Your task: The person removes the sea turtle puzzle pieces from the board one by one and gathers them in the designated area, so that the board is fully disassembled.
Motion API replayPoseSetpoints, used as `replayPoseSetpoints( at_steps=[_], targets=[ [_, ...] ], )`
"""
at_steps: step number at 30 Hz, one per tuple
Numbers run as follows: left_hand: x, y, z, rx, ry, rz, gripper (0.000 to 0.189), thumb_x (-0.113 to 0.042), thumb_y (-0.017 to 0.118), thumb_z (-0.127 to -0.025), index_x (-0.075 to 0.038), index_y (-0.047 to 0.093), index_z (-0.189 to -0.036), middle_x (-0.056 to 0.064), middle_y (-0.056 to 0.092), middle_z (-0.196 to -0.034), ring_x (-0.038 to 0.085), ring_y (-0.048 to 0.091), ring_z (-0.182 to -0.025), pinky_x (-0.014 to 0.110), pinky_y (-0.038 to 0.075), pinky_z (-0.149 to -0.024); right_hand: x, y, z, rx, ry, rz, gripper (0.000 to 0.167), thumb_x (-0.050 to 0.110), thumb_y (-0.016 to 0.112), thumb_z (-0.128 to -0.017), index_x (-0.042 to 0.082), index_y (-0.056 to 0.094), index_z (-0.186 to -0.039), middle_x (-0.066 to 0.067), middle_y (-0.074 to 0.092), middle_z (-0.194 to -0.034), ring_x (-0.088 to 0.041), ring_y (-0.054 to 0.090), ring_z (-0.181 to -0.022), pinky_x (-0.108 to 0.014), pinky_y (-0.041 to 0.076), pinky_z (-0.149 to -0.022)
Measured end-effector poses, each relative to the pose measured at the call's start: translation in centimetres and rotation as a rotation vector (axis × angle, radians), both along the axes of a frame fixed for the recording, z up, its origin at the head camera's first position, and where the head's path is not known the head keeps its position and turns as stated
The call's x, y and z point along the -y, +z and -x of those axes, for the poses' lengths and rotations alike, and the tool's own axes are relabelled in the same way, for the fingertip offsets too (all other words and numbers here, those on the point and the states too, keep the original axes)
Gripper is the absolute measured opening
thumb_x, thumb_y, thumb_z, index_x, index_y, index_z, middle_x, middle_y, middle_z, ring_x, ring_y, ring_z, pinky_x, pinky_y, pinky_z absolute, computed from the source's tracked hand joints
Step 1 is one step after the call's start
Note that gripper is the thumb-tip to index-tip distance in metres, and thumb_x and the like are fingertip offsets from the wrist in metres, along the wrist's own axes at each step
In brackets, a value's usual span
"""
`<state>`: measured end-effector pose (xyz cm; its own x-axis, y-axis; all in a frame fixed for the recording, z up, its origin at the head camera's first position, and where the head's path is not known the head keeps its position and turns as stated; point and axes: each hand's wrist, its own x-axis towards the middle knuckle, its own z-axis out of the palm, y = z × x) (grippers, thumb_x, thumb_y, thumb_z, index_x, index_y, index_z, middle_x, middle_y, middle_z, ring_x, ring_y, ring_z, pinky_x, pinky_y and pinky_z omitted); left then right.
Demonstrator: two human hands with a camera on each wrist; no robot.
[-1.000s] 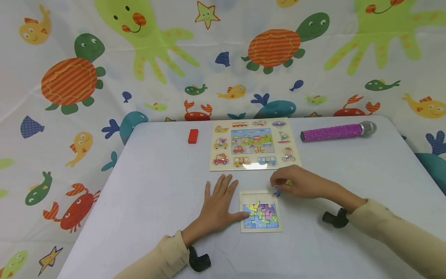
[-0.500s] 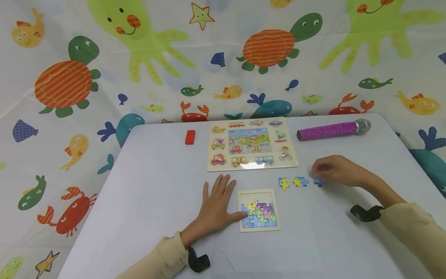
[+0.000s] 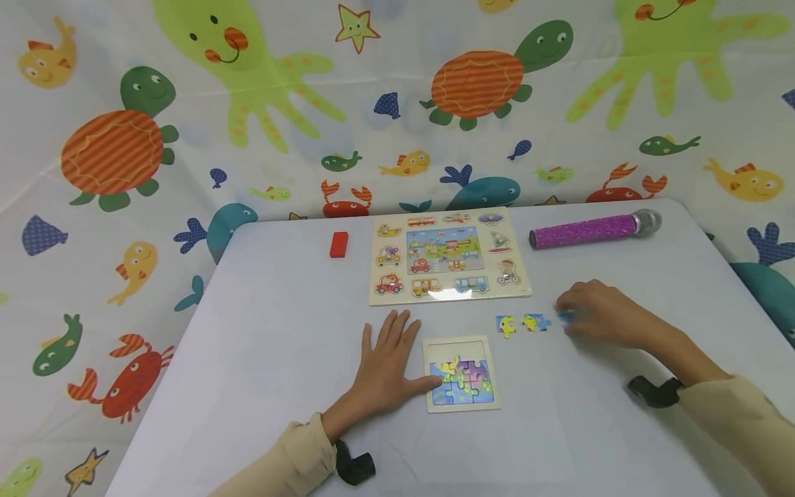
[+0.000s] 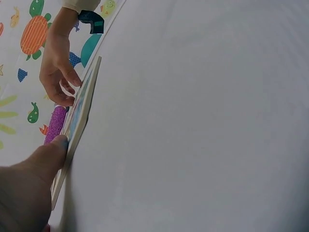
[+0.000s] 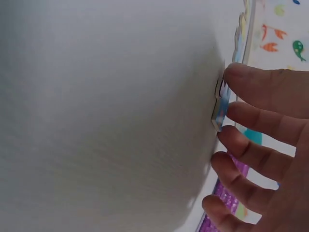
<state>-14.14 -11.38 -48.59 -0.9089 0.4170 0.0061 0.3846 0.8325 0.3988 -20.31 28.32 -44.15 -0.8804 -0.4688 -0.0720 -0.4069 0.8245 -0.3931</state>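
Note:
My left hand (image 3: 385, 383) lies with fingers spread on the white table, its thumb resting on the left edge of a small wooden puzzle board (image 3: 462, 340). Several blue, yellow and purple pieces fill the board's lower part; bare wood shows at its top. My right hand (image 3: 599, 314) is low over the table to the right, thumb and fingertips at a blue jigsaw piece (image 5: 221, 111) that it mostly covers in the head view. Two loose jigsaw pieces, one blue with yellow (image 3: 506, 326) and another beside it (image 3: 535, 322), lie in line to its left.
A larger wooden vehicle puzzle (image 3: 450, 255) lies behind the small board. Left of it sits a red block (image 3: 339, 244); to its right lies a purple glitter microphone (image 3: 593, 230). A sea-animal cloth (image 3: 279, 103) hangs behind the table.
My right hand has moved right, from the small board's upper right corner to the end of the loose row, uncovering two pieces. Its fingers have since lowered over the blue piece. My left hand stays put.

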Motion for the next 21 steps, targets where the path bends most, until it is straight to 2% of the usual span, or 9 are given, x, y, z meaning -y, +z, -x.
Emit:
replayPoseSetpoints(
  at_steps=[6, 15, 21],
  targets=[
    [0.0, 0.0, -0.1, 0.000, 0.000, -0.007, 0.103, -0.064, 0.075, -0.083, -0.010, 0.033, -0.160, 0.012, 0.021, -0.169, 0.032, 0.009, -0.157, 0.070, -0.002, -0.117, 0.2, 0.1, -0.7, -0.049, 0.005, -0.056, 0.035, 0.012, 0.086, -0.079, 0.002, 0.075, -0.111, -0.009, 0.071, -0.108, -0.033, 0.061, -0.102, -0.056, 0.052, -0.086],
    [0.1, 0.1, 0.0, -0.008, -0.005, -0.004, 0.102, -0.063, 0.075, -0.083, -0.010, 0.033, -0.160, 0.013, 0.021, -0.168, 0.033, 0.009, -0.156, 0.070, -0.002, -0.117, 0.6, -0.1, -1.0, -0.099, -0.021, -0.062, 0.031, 0.012, 0.085, -0.081, 0.003, 0.076, -0.108, -0.010, 0.072, -0.105, -0.033, 0.063, -0.099, -0.054, 0.053, -0.085],
    [0.1, 0.2, -0.1, 0.001, -0.004, 0.007, 0.103, -0.065, 0.074, -0.083, -0.011, 0.032, -0.160, 0.012, 0.020, -0.169, 0.031, 0.008, -0.157, 0.069, -0.003, -0.117, 1.5, 0.8, -1.4, -0.138, -0.006, -0.078, 0.032, 0.015, 0.085, -0.082, 0.005, 0.075, -0.110, -0.013, 0.070, -0.111, -0.036, 0.062, -0.104, -0.057, 0.052, -0.087]
  ],
)
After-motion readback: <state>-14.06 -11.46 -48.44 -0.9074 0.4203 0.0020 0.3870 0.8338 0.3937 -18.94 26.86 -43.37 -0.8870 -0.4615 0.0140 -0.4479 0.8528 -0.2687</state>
